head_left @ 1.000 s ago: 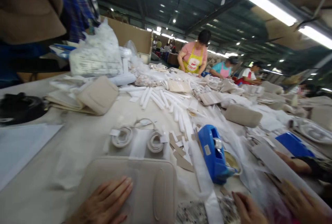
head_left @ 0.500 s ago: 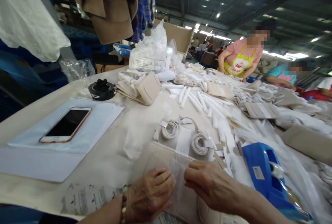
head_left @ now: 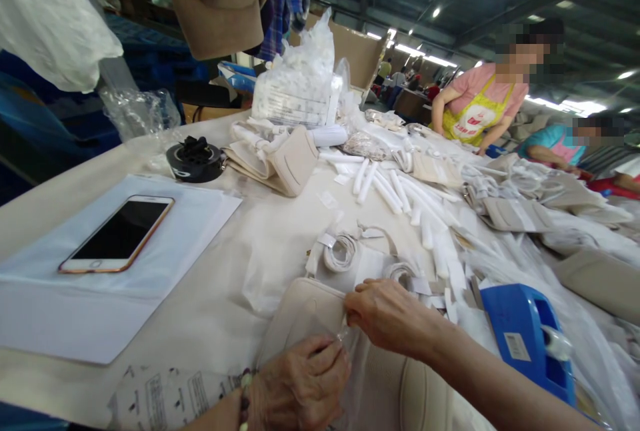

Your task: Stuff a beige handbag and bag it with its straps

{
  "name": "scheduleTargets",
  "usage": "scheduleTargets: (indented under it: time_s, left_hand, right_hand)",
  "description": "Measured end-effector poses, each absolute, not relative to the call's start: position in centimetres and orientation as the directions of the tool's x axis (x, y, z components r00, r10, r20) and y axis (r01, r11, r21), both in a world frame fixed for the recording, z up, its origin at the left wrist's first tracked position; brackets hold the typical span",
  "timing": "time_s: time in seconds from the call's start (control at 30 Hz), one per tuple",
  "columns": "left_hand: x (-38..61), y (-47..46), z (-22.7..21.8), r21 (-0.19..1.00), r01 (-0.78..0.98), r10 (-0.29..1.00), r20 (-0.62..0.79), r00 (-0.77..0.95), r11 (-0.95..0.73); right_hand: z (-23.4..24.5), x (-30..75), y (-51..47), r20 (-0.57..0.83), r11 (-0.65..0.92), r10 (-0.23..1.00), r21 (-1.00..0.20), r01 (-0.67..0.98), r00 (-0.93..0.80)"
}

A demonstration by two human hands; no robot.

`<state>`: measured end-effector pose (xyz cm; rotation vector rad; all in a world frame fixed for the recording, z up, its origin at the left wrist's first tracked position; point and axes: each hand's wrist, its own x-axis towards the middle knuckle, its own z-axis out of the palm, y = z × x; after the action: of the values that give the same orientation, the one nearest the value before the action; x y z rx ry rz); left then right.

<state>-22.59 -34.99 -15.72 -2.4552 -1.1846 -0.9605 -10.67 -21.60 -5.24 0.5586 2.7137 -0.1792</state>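
Note:
A beige bag (head_left: 320, 301) lies flat at the table's near edge, under both hands. My left hand (head_left: 305, 381), with a bead bracelet at the wrist, is closed in a pinch on clear plastic film (head_left: 344, 332) over the bag. My right hand (head_left: 385, 314) is closed too, fingertips pressed together at the bag's upper edge beside the film; what they pinch is hidden. Just beyond the bag lie two rolled straps, the left coil (head_left: 341, 252) in full view and the right coil (head_left: 401, 271) partly behind my right hand.
At left a phone (head_left: 117, 234) rests on white sheets (head_left: 200, 218). Behind are a black tape roll (head_left: 195, 163) and a folded beige piece (head_left: 285, 164). White tubes (head_left: 387, 192) spread across the middle. A blue tape dispenser (head_left: 525, 338) stands at right. Co-workers (head_left: 470, 111) are across the table.
My right hand has moved up and forward to the bag's upper edge, covering part of the right coil. My left hand has shifted slightly right and down. The view has shifted a little.

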Motion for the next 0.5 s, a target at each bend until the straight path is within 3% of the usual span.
scheduleTargets:
  time_s: [0.13,0.37,0.47,0.5]
  left_hand:
    - [-22.5,-34.7,-16.6,0.023,0.765,0.552,0.706,0.443,-0.644]
    - [-22.6,-34.5,-17.8,0.003,0.756,0.488,0.765,0.42,-0.655]
    - [-22.6,-34.3,-18.8,-0.016,0.75,0.462,0.779,0.424,-0.661]
    - [-22.6,-34.3,-19.2,-0.004,0.744,0.472,0.771,0.427,-0.668]
  right_hand:
    - [-5.1,-11.3,-20.6,-0.378,0.826,0.491,-0.084,0.557,-0.785]
    - [-5.9,-9.2,-19.5,-0.185,0.744,0.623,-0.158,0.649,-0.76]
    - [-8.1,-7.4,-23.1,0.02,0.777,0.626,-0.1,0.621,-0.78]
    - [-9.3,-6.8,-24.5,0.214,0.854,0.513,-0.028,0.519,-0.831]
